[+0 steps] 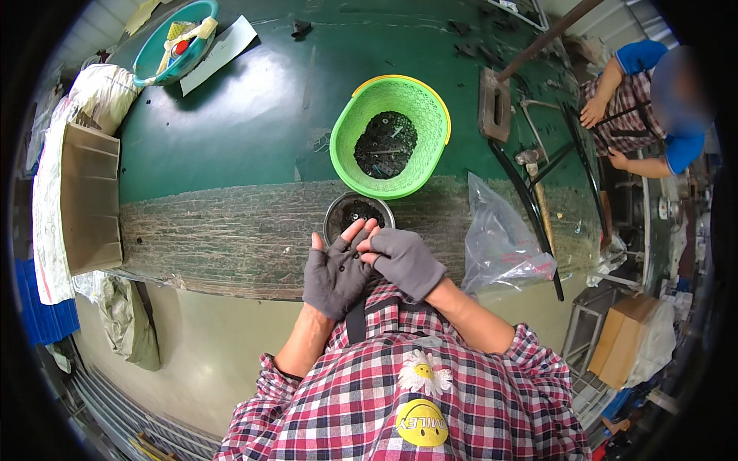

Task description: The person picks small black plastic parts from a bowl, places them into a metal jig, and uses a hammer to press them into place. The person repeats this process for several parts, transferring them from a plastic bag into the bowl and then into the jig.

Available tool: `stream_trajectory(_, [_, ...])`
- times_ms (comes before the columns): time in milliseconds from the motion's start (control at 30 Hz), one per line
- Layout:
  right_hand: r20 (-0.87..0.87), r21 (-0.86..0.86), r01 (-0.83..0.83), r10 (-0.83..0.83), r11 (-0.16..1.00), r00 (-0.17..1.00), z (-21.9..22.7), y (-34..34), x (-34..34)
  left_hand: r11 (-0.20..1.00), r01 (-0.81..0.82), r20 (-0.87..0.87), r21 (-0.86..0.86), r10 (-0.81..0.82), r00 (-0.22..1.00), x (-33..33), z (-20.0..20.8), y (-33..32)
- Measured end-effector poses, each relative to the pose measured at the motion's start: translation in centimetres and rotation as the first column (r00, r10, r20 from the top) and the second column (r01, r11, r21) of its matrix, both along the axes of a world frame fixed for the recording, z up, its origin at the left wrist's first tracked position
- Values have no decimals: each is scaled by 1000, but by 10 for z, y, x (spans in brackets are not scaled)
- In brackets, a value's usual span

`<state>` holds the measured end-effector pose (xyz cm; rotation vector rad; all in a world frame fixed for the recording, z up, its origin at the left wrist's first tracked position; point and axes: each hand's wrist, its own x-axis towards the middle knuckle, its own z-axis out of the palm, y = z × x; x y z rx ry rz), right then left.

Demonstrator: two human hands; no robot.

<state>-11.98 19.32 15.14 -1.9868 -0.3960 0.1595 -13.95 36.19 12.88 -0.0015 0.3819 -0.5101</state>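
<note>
My left hand (332,275), in a grey fingerless glove, is turned palm up with its fingers stretched out. Several tiny dark pieces lie on its palm, too small to name. Against its fingers is my right hand (403,260), gloved the same way, thumb and fingertips pinched together; whatever they hold is hidden. Just beyond both hands stands a round metal bowl (329,224) with small black parts in it, partly covered by the left fingers. Behind the bowl is a bright green plastic basket (346,146) with a yellow handle, its bottom covered with small black parts.
A clear plastic bag (500,242) lies right of my hands, beside black metal bars (516,184) and a hammer (543,203). A grey bin (91,196) stands left, a teal basin (150,58) far left. Across the right end, another person (638,115) holds a black bar.
</note>
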Motion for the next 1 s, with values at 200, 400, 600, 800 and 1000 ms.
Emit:
stream_trajectory(200, [235,-410,-165,278,897,931,-6,6,7,995,28,-46,91,-24,999,5,0,-2])
stream_trajectory(400, [-695,485,244,201,840,691,3,-11,20,997,-27,-45,-72,24,999,10,0,3])
stream_trajectory(600, [-642,666,222,395,712,657,13,-19,36,999,-23,-40,-22,22,999,15,6,2])
stream_trajectory(800, [-699,514,218,258,829,667,6,0,47,1000,18,27,-20,-17,999,16,4,1])
stream_trajectory(1000, [32,-90,-50,53,995,998,-2,15,33,994,20,54,106,-26,998,13,2,-2])
